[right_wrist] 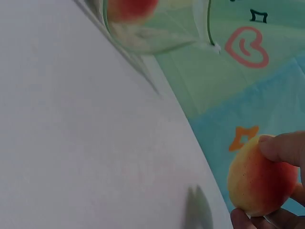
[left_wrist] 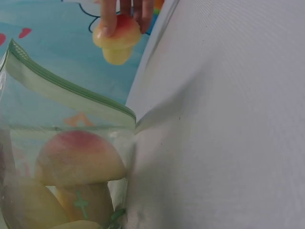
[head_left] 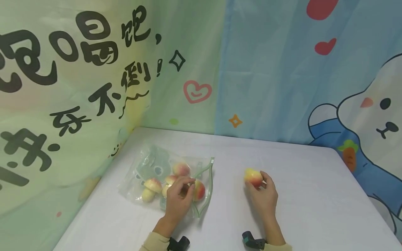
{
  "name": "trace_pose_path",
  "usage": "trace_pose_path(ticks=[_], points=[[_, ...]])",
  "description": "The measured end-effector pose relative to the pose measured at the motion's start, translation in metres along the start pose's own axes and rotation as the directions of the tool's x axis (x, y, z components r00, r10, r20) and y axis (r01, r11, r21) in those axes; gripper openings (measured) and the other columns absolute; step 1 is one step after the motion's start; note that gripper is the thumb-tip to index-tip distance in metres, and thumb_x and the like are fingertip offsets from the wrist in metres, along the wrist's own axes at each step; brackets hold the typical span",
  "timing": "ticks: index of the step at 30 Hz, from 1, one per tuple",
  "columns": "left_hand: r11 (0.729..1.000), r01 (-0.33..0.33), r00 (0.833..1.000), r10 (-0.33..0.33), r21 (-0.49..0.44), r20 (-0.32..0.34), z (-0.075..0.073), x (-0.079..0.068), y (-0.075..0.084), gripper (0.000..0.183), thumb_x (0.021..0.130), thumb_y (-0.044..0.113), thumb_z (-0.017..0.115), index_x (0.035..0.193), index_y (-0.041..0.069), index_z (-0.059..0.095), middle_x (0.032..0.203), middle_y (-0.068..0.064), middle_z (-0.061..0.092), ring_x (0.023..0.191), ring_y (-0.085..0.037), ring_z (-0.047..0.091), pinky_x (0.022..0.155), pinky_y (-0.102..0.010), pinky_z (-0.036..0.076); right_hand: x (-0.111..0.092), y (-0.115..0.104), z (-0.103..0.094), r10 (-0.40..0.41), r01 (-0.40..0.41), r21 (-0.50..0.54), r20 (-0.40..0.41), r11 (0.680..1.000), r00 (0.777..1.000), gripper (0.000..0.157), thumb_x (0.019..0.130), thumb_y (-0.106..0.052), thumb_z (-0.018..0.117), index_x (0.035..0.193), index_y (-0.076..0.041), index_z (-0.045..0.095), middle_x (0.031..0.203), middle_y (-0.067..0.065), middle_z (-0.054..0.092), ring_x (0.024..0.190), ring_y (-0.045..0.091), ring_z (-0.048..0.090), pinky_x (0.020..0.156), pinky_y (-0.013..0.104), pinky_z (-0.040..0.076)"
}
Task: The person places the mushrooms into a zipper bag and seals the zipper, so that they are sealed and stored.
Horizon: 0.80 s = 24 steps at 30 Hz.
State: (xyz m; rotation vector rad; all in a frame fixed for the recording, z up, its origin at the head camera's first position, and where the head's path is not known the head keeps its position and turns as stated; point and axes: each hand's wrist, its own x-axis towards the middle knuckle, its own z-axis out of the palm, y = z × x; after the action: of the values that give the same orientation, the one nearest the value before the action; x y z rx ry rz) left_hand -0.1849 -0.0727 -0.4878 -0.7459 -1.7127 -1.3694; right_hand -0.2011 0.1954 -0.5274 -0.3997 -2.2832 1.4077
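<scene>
A toy mushroom [head_left: 253, 177] with a red-and-yellow cap and pale yellow stem is held in my right hand [head_left: 263, 198], above the table. In the right wrist view, the thumb and fingers grip its rounded cap [right_wrist: 262, 176]. To the left lies a clear zip bag [head_left: 132, 181] with a green zip edge, holding several similar mushrooms [head_left: 152, 185]. My left hand [head_left: 179, 200] pinches the bag near its mouth, thumb against fingertips, and partly covers the mushrooms inside. The left wrist view shows the bag's green zip strip [left_wrist: 71, 90] standing up and open; that hand is out of its picture.
A white-covered table [head_left: 301, 195] lies under everything. Printed cloth [head_left: 267, 69] hangs along its back and left side, with black writing, hearts and a white cartoon animal. Dark camera mounts [head_left: 251, 240] sit at both wrists.
</scene>
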Motion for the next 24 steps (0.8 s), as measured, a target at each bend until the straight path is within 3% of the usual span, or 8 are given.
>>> trace_pose_path(ticks=[4,7,14,18,24], points=[[1.0,0.007,1.0,-0.007,0.001,0.002,0.0,-0.001,0.0,0.026,0.069,-0.024,0.063,0.088,-0.008,0.062,0.079,-0.018,0.063,0.056,-0.019,0.053,0.05,-0.024,0.046,-0.011,-0.008,0.008,-0.01,0.01,0.002,0.059,1.0,0.998,0.062,0.08,-0.01,0.079,0.134,-0.002,0.051,0.132,0.017,0.055,0.109,0.032,0.059,0.078,0.019,0.054],[1.0,0.002,1.0,-0.002,-0.004,0.002,0.001,-0.002,-0.001,0.027,0.069,-0.025,0.063,0.089,-0.007,0.062,0.078,-0.017,0.063,0.055,-0.019,0.052,0.049,-0.021,0.045,-0.02,-0.012,0.014,-0.019,0.017,0.018,0.092,1.0,0.996,0.062,0.079,-0.01,0.081,0.133,-0.003,0.052,0.13,0.016,0.056,0.109,0.032,0.06,0.082,0.032,0.056],[1.0,-0.013,1.0,0.013,-0.008,0.009,0.001,-0.001,-0.003,0.029,0.069,-0.025,0.063,0.089,-0.005,0.063,0.077,-0.016,0.062,0.054,-0.018,0.051,0.048,-0.019,0.045,-0.039,-0.021,0.03,-0.039,0.007,0.146,0.221,0.989,0.975,0.065,0.077,-0.011,0.083,0.134,-0.005,0.053,0.134,0.015,0.055,0.106,0.033,0.063,0.077,0.02,0.055],[1.0,-0.019,1.0,0.019,-0.001,0.008,0.0,0.0,-0.003,0.029,0.069,-0.024,0.063,0.089,-0.004,0.063,0.077,-0.015,0.062,0.055,-0.017,0.051,0.048,-0.019,0.045,-0.048,-0.025,0.041,-0.05,-0.004,0.198,0.267,0.98,0.962,0.066,0.075,-0.007,0.084,0.134,-0.005,0.054,0.134,0.014,0.056,0.106,0.032,0.064,0.078,0.022,0.056],[1.0,-0.019,1.0,0.019,0.013,0.008,-0.003,0.0,-0.003,0.028,0.07,-0.024,0.064,0.09,-0.004,0.063,0.078,-0.015,0.062,0.057,-0.017,0.053,0.049,-0.021,0.046,-0.055,-0.028,0.051,-0.141,0.058,0.255,0.318,0.965,0.938,0.065,0.072,-0.007,0.085,0.131,-0.005,0.056,0.131,0.013,0.058,0.108,0.03,0.063,0.083,0.025,0.056]])
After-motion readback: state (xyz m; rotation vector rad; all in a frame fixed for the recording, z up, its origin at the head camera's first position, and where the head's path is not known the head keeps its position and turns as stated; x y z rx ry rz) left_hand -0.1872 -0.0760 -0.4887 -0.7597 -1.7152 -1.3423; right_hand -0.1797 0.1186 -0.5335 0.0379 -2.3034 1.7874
